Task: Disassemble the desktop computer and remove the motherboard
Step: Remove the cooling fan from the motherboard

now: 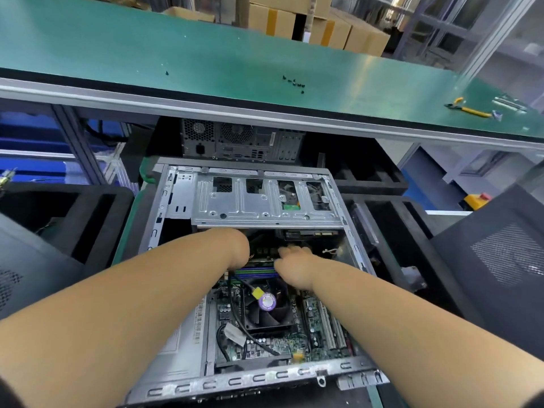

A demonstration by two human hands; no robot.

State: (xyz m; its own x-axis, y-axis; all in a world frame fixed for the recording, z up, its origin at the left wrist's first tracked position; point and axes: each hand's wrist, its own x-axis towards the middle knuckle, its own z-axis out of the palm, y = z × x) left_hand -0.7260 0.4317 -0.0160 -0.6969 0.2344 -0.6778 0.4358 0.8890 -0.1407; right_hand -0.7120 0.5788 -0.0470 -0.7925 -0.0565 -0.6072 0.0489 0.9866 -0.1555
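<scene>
An open desktop computer case (164, 219) lies on its side in front of me. Its green motherboard (312, 316) carries a black CPU fan (266, 307) and coloured memory slots (256, 272). A silver drive cage (265, 201) spans the far half of the case. Both my arms reach in under that cage. My left hand (240, 248) is bent down at the wrist and its fingers are hidden inside the case. My right hand (294, 263) lies just past the fan, with its fingers pointing into the dark space under the cage; whether it holds anything is hidden.
A second computer (241, 139) stands under the green workbench (206, 60) beyond the case. Several small black screws (294, 82) and yellow-handled cutters (468, 108) lie on the bench. Black foam trays (88, 213) flank the case, and a black side panel (500, 254) leans at the right.
</scene>
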